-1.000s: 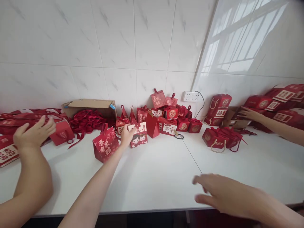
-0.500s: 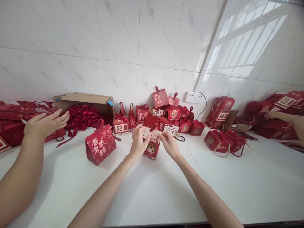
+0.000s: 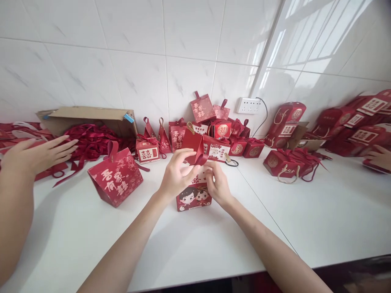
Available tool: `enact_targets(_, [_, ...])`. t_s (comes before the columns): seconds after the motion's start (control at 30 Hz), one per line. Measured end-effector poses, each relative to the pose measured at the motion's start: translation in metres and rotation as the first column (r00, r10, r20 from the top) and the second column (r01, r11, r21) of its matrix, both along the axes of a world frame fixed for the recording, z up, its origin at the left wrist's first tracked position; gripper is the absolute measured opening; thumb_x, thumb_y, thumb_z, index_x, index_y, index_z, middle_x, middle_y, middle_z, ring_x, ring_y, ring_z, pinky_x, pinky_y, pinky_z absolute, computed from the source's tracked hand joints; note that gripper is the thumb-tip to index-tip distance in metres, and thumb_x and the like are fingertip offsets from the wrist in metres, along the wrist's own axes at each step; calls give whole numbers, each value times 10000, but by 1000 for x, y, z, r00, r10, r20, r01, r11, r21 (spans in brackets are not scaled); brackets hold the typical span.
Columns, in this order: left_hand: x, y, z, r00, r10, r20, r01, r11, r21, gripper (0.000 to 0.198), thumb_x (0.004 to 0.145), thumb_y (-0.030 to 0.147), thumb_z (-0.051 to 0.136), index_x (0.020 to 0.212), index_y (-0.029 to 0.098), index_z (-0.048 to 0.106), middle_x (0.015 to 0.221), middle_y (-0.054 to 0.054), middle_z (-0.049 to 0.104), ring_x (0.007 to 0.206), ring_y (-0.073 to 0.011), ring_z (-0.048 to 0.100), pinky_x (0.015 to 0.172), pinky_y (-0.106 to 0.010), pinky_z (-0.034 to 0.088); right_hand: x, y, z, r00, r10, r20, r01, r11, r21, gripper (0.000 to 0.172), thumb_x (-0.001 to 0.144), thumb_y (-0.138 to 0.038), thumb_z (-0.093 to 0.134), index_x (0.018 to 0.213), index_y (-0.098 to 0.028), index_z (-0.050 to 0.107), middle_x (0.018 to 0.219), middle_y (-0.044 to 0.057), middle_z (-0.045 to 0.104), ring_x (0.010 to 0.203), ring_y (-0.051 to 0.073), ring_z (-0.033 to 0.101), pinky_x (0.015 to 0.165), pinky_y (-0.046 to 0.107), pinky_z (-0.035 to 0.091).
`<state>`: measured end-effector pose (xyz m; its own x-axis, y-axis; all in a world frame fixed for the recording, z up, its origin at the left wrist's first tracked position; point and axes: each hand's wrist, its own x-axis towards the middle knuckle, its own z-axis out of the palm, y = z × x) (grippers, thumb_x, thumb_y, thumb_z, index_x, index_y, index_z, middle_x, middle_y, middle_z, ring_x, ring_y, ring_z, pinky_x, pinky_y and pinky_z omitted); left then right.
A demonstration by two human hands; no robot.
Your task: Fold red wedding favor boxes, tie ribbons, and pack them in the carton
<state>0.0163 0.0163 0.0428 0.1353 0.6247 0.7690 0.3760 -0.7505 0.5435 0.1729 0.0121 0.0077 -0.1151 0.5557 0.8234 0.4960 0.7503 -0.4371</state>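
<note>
A small red gift box with a cartoon couple (image 3: 193,197) stands on the white table (image 3: 195,240) in the middle. My left hand (image 3: 177,173) and my right hand (image 3: 217,183) both grip its top, fingers pinched on the flaps. Just behind the hands stands a plain red box with a loop handle (image 3: 193,143). A larger red box with gold characters (image 3: 115,179) lies tilted to the left of my left arm.
Another person's hand (image 3: 39,154) hovers at the left over red ribbons (image 3: 91,138) spilling from a cardboard box (image 3: 88,117). A second person's hand (image 3: 378,156) shows at the far right. Several red gift boxes (image 3: 226,138) crowd the wall. A wall socket (image 3: 247,105) has a cable.
My left hand drew the cartoon-couple box toward me from the pile. My right hand rose from the table edge and joined it on the box top.
</note>
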Motion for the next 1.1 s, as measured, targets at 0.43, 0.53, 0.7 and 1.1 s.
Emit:
enact_targets(0.43, [2,-1,-3,998,-47,36,49,997,-59,113,865,268,512,854,201,602,824,-9,623,777,-118,622,665,-201,557,-7,0,-3,1000,6,23,-10,989,148,174,941,-152,415,1079,-243,470,930,57,528,886,184,538,742,340,506])
enact_targets(0.53, [-2,-2,-2,996,-88,-6,88,995,-51,167,841,198,506,928,208,648,921,-34,638,886,-148,631,723,-241,578,-6,0,-5,999,5,46,-12,989,150,176,946,-144,401,1055,-247,492,973,71,503,958,195,534,775,364,512])
enact_targets(0.7, [-4,-4,-3,994,-92,-63,92,996,-11,344,769,116,477,1044,221,654,990,-42,643,969,-178,630,796,-297,590,-2,1,-8,997,-7,75,-7,984,178,175,945,-155,404,1037,-249,519,1060,99,461,1095,227,507,800,395,520])
enact_targets(1.1, [-4,-3,-4,996,-53,-67,51,998,-37,330,776,140,506,1054,224,664,986,-36,647,973,-176,624,813,-287,572,-7,-2,-1,1000,27,-16,-25,993,115,126,908,-129,436,933,-231,507,943,68,526,996,202,545,786,352,508])
